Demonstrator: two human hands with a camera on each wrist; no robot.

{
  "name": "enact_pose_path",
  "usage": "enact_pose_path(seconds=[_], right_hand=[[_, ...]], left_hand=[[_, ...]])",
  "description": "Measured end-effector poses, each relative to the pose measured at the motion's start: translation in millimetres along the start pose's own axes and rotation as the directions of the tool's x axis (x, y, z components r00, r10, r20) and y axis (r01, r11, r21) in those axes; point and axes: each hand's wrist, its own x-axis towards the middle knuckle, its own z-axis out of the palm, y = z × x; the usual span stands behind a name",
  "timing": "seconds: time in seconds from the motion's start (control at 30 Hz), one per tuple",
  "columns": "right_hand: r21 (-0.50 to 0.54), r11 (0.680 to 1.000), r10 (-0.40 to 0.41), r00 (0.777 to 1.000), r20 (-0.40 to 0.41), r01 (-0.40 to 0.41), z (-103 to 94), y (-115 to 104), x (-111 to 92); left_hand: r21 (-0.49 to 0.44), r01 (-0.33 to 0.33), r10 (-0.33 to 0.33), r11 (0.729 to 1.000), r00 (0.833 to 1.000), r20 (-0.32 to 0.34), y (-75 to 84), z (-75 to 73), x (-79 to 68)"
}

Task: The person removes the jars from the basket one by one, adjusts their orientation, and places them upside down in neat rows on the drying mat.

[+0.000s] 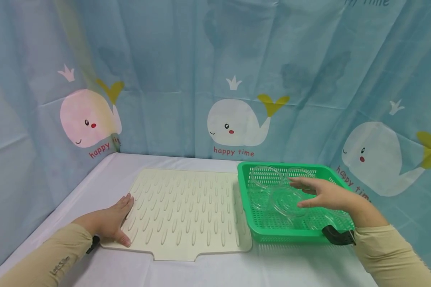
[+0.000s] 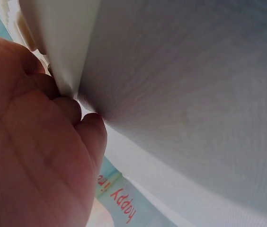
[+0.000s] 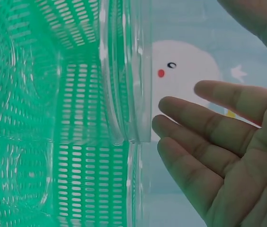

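Head view: green basket [image 1: 287,234] holds clear containers [image 1: 289,201], probably light, stiff, slippery, best held by rims [image 3: 143,94]; right hand [image 1: 327,194] spread above it, left hand [image 1: 110,219] spread against pale board [image 1: 184,209] to its left.

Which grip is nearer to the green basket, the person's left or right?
Right. The right grip is over the green basket, with clear containers beneath; the left grip is farther off, touching the left edge of the cream board.
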Motion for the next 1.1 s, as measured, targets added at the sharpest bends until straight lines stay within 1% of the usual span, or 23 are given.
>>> enact_pose_path(seconds=[0.13, 0.23, 0.37, 0.63, 0.77, 0.87, 1.03, 1.1], right_hand=[[0.005, 1.0, 0.023, 0.999, 0.031, -0.023, 1.1, 0.7, -0.5], [0.024, 1.0, 0.015, 0.999, 0.044, -0.016, 1.5, -0.1, -0.5], [0.011, 1.0, 0.013, 0.998, 0.058, -0.013, 1.7, -2.1, -0.5], [0.006, 0.998, 0.058, 0.994, 0.095, -0.059, 4.2, -2.7, -0.3], [-0.001, 0.999, 0.036, 0.993, 0.114, -0.036, 7.4, -3.0, 3.9], [-0.021, 0.999, 0.027, 0.992, 0.123, -0.024, 8.8, -4.7, 7.1], [-0.049, 0.999, 0.022, 0.99, 0.138, -0.016, 8.1, -10.7, 12.5], [-0.054, 0.998, 0.022, 0.988, 0.151, -0.014, 7.9, -13.3, 15.4]], left_hand=[[0.006, -0.006, 0.006, 1.0, 1.0, -0.001, 1.1, 0.5, -0.7], [0.011, -0.004, 0.004, 1.0, 1.0, 0.001, 0.7, 0.8, -0.7], [0.011, 0.0, 0.0, 1.0, 1.0, 0.003, 1.0, 0.6, -0.7], [0.012, 0.005, -0.005, 1.0, 1.0, 0.002, 1.1, -0.5, 1.1], [0.005, 0.027, -0.027, 1.0, 0.999, 0.017, 2.3, -1.2, 0.4], [0.005, 0.026, -0.026, 1.0, 1.0, 0.014, 2.7, -1.3, 0.0], [0.007, 0.004, -0.004, 1.0, 1.0, 0.003, 1.4, -0.7, -0.4], [0.008, 0.008, -0.009, 1.0, 1.0, 0.007, 1.4, -0.3, -0.3]])
